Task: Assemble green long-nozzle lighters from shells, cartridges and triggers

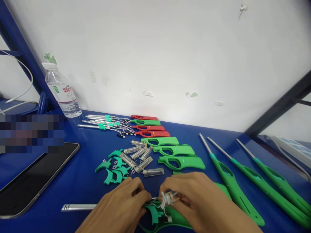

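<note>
My right hand point(194, 197) is closed around a clear plastic fuel tank point(171, 197), its valve end pointing left. My left hand point(121, 202) is closed, fingertips pinched beside a thin wire; what they grip is hidden. Under both hands lies an open green lighter casing point(176, 217), partly covered. A teal trigger point(153, 214) sits in it, with white wires trailing nearby. From beneath my left hand a silver metal tube point(79, 207) sticks out leftward. Just beyond my fingers lie several loose fuel tanks point(143, 164) and several teal triggers point(118, 174).
Tubes with wires point(102, 127) lie at the back left beside red casing halves point(153, 134) and green ones point(182, 162). Assembled green lighters point(252, 178) lie right. A phone point(36, 181) and a water bottle point(63, 94) are left. A white wall point(170, 64) borders the blue table.
</note>
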`<action>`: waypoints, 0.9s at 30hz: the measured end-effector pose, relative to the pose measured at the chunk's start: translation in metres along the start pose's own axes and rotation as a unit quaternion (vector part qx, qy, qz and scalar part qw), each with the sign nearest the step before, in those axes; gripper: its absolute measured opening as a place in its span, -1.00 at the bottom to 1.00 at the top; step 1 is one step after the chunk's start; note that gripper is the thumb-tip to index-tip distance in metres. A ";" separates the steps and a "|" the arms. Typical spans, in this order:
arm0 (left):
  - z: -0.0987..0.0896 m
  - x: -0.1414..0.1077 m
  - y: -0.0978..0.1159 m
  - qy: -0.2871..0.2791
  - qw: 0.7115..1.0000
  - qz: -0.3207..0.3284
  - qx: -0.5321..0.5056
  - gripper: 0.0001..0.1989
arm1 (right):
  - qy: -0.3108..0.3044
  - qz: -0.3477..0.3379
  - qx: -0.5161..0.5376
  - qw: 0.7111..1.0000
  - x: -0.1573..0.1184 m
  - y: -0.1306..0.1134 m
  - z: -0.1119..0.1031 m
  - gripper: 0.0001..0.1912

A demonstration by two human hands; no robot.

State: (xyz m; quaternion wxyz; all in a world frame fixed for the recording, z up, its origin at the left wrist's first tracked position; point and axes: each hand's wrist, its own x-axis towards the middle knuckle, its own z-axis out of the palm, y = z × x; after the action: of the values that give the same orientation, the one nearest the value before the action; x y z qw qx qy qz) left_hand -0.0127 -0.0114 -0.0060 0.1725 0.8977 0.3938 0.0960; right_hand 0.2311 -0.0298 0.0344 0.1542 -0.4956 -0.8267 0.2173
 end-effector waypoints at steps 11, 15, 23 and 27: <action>0.004 0.001 -0.004 -0.001 0.999 -0.019 -0.040 -0.69 | 0.030 -0.009 0.033 0.999 0.003 -0.009 0.000 -0.70; 0.003 0.002 -0.004 -0.002 0.998 -0.028 -0.053 -0.71 | 0.031 -0.001 0.041 0.999 0.003 -0.010 -0.001 -0.71; 0.003 -0.002 -0.004 0.013 0.999 -0.029 -0.042 -0.69 | 0.034 0.011 0.053 0.998 -0.001 -0.005 -0.001 -0.73; 0.002 0.001 -0.002 0.097 0.995 0.020 -0.031 -0.79 | 0.006 0.045 0.066 0.997 0.003 -0.008 -0.005 -0.77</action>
State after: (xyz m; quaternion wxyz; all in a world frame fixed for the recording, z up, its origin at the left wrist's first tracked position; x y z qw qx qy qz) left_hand -0.0125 -0.0099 -0.0089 0.1590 0.8860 0.3878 0.1983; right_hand 0.2259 -0.0295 0.0434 0.1817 -0.5220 -0.7868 0.2747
